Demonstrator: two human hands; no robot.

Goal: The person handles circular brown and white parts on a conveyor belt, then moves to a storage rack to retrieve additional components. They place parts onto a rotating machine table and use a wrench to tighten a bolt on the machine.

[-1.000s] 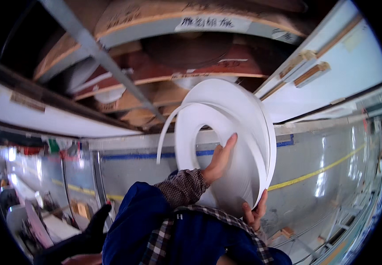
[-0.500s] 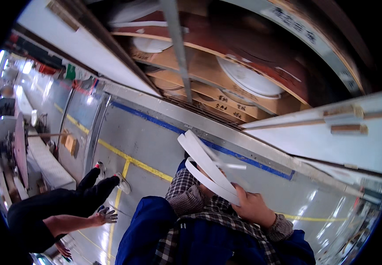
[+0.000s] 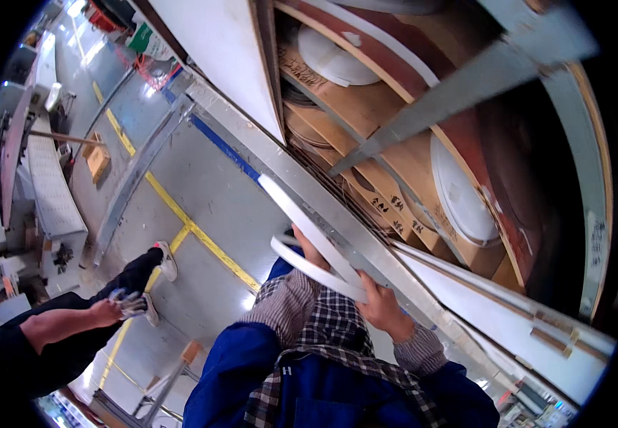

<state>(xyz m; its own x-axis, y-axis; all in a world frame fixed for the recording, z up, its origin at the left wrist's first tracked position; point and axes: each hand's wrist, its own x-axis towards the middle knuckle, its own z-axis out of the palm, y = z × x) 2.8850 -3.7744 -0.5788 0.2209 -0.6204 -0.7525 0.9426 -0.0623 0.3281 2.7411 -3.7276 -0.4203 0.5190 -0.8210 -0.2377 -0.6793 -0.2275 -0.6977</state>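
A looped white edging strip (image 3: 309,222) stretches in front of my body, its flat bands spread apart into two arms. My right hand (image 3: 386,312) grips it at the near right end, where the bands come together, thumb on top. Between the two bands, my left hand (image 3: 310,251) is closed against the upper band; most of its fingers are hidden behind the strip. Both forearms show patterned knit cuffs below blue sleeves.
An open cabinet with wooden shelves (image 3: 394,121) holding white and brown coils stands ahead right, its white doors (image 3: 223,50) swung out. A grey metal bar (image 3: 452,93) crosses it. At left walks a co-worker with a gloved hand (image 3: 129,303). A wooden block (image 3: 97,158) lies beyond.
My view has turned, so the cabinet appears closer and tilted more steeply. The strip and both hands have shifted left in view; my left hand shows more clearly. The co-worker has moved left.
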